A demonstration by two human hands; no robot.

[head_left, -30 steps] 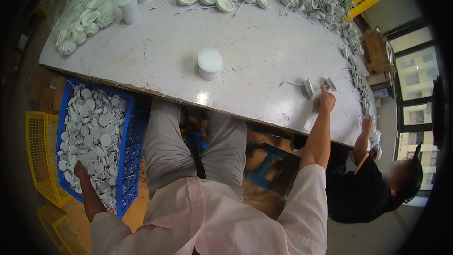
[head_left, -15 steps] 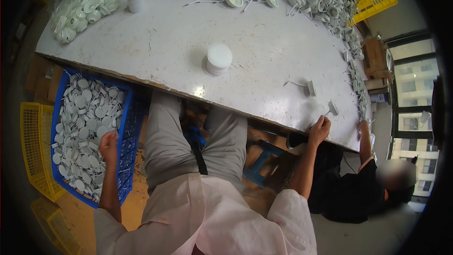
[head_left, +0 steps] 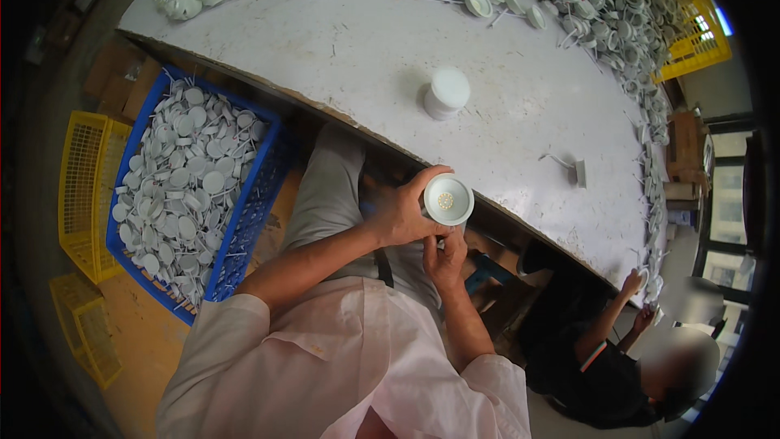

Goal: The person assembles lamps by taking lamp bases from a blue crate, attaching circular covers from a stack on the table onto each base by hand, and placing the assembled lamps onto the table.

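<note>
Held item: round white lamp housing [head_left: 448, 199], face up, in front of the person's lap just below the table edge [head_left: 520, 228].
Left hand [head_left: 402, 211]: fingers clamped round the housing's left side.
Right hand [head_left: 444, 256]: at 6 o'clock of the housing, touching it from beneath; finger state cannot be told.
Blue crate [head_left: 252, 219]: at 9 o'clock, full of white discs [head_left: 183, 187].
Yellow baskets [head_left: 81, 187]: further out at 9 o'clock.
White cylinder [head_left: 446, 93]: upright on the table at 12 o'clock.
Small wired part [head_left: 578, 173]: at 2 o'clock.
Heaped housings [head_left: 626, 8]: at 1 o'clock along the far rim.
Co-worker [head_left: 617, 358]: at 4 o'clock, hands at the table edge.
</note>
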